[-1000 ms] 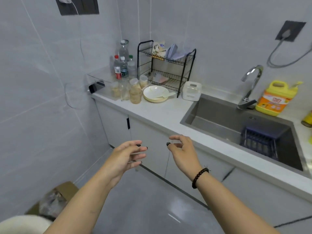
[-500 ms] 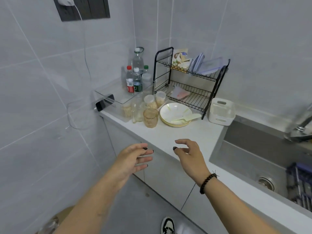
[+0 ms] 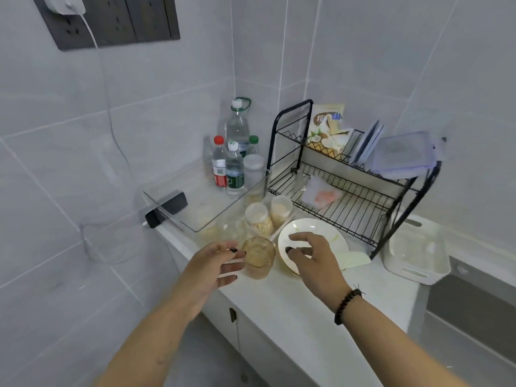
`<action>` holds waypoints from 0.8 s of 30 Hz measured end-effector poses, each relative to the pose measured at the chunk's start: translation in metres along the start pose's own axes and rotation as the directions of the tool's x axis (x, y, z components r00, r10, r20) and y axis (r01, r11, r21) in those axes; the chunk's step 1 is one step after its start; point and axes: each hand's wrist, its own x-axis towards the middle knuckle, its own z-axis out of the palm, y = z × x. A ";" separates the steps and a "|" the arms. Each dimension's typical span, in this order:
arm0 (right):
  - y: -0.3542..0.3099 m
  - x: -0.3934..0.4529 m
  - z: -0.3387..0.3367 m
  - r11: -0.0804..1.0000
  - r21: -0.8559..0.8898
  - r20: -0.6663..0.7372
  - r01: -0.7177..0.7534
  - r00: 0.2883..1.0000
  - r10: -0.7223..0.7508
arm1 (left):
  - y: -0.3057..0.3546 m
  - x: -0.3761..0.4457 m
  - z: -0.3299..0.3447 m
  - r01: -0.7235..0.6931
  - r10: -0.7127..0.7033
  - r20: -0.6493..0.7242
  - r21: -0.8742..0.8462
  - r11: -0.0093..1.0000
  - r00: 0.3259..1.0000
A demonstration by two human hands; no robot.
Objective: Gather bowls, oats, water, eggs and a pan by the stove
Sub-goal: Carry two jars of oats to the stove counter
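Hands come first: your left hand (image 3: 216,265) hangs just left of the amber glass cup (image 3: 258,256), fingers loosely spread and holding nothing, its fingertips almost at the cup's wall; whether they touch it I cannot tell. Your right hand (image 3: 312,259) hovers over the near rim of the shallow white bowl (image 3: 321,233), thumb and fingers curved but apart, gripping nothing yet. So each grip has its own target: the cup lies straight ahead of the left fingers, the bowl directly beneath the right, and the two vessels stand side by side, nearly touching, on the table (image 3: 301,311). The cup stands upright, its long axis vertical, so a side wrap from the left looks natural; the bowl lies flat and wide, and probably wants a pinch on its rim. A pale green utensil (image 3: 354,259) pokes out from the bowl to the right and may slide if you tilt it. Farther off, two jars of oats (image 3: 259,219) stand just beyond the cup, and the water bottles (image 3: 233,166) are clustered in the far left corner beside the dish rack (image 3: 349,174).
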 end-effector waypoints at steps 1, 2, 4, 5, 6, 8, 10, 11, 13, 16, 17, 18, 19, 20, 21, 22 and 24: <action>-0.002 0.012 0.002 1.000 0.006 0.001 -0.003 1.000 0.003 | 0.005 0.014 -0.006 -0.004 0.004 -0.002 -0.004 1.000 1.000; -0.004 0.022 0.005 1.000 0.010 0.000 -0.002 1.000 0.002 | 0.011 0.027 -0.013 -0.010 0.010 -0.007 -0.007 1.000 1.000; -0.008 0.046 0.014 1.000 0.018 -0.017 -0.002 1.000 0.003 | 0.026 0.058 -0.029 -0.022 0.022 -0.023 -0.012 1.000 0.999; -0.010 0.060 0.021 1.000 0.025 -0.032 -0.009 0.999 0.010 | 0.035 0.078 -0.039 -0.029 0.028 -0.030 -0.020 0.999 0.999; -0.011 0.072 0.027 0.999 0.030 -0.047 -0.020 0.999 0.022 | 0.045 0.096 -0.049 -0.036 0.035 -0.044 -0.026 0.999 0.998; -0.015 0.095 0.040 0.998 0.040 -0.078 -0.044 0.996 0.047 | 0.065 0.135 -0.069 -0.043 0.041 -0.083 -0.011 0.999 0.996; -0.019 0.116 0.055 0.993 0.085 -0.097 -0.078 0.992 0.086 | 0.079 0.174 -0.086 -0.018 0.022 -0.089 0.043 0.999 0.996; -0.022 0.126 0.063 0.990 0.110 -0.103 -0.089 0.990 0.100 | 0.082 0.191 -0.092 -0.001 0.006 -0.077 0.076 0.997 0.997; -0.029 0.145 0.081 0.988 0.125 -0.127 -0.086 0.987 0.102 | 0.083 0.222 -0.102 0.015 -0.012 -0.018 0.220 0.975 1.000; -0.038 0.170 0.108 0.990 0.114 -0.153 -0.087 0.983 0.104 | 0.075 0.262 -0.114 -0.041 -0.073 0.184 0.549 0.835 0.980; -0.041 0.176 0.114 0.989 0.119 -0.159 -0.088 0.981 0.106 | 0.071 0.273 -0.116 -0.064 -0.116 0.251 0.609 0.791 0.961; -0.041 0.183 0.123 0.987 0.128 -0.166 -0.095 0.979 0.116 | 0.067 0.285 -0.120 -0.081 -0.172 0.312 0.655 0.751 0.934; -0.043 0.186 0.127 0.987 0.128 -0.167 -0.095 0.979 0.116 | 0.063 0.291 -0.120 -0.106 -0.217 0.360 0.696 0.710 0.907; -0.043 0.190 0.132 0.988 0.124 -0.170 -0.098 0.978 0.118 | 0.059 0.298 -0.121 -0.133 -0.267 0.401 0.734 0.666 0.877; -0.042 0.193 0.135 0.987 0.119 -0.170 -0.107 0.977 0.126 | 0.054 0.303 -0.120 -0.165 -0.312 0.430 0.771 0.615 0.847; -0.041 0.196 0.138 0.986 0.116 -0.170 -0.116 0.976 0.135 | 0.050 0.305 -0.119 -0.203 -0.357 0.451 0.806 0.556 0.818; -0.039 0.201 0.143 0.987 0.098 -0.168 -0.130 0.975 0.145 | 0.041 0.306 -0.114 -0.303 -0.420 0.478 0.857 0.417 0.771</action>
